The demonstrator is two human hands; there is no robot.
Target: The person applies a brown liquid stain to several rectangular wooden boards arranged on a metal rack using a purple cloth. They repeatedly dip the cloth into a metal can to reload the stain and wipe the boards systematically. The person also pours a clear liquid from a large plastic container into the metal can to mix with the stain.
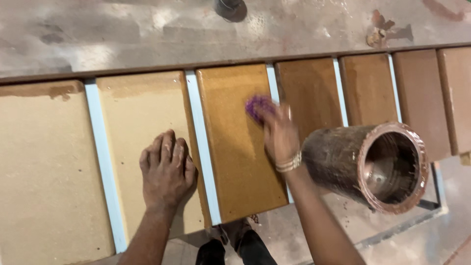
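My left hand (pixel 167 169) rests flat, fingers together, on a pale unstained wooden panel (pixel 142 113). Blurred with motion, my right hand (pixel 277 132) holds a purple scrubbing pad (pixel 257 105) against the upper right of an amber, wet-looking panel (pixel 235 162). The panels lie side by side with pale blue strips (pixel 201 152) between them. Bangles ring my right wrist.
Darker brown panels (pixel 368 88) continue to the right, and another pale panel (pixel 44 172) lies at the left. A stained metal can (pixel 373 164) lies on its side, mouth toward me, at the right. Beyond the panels is a grey stained floor (pixel 147 34). My feet (pixel 235 243) show below.
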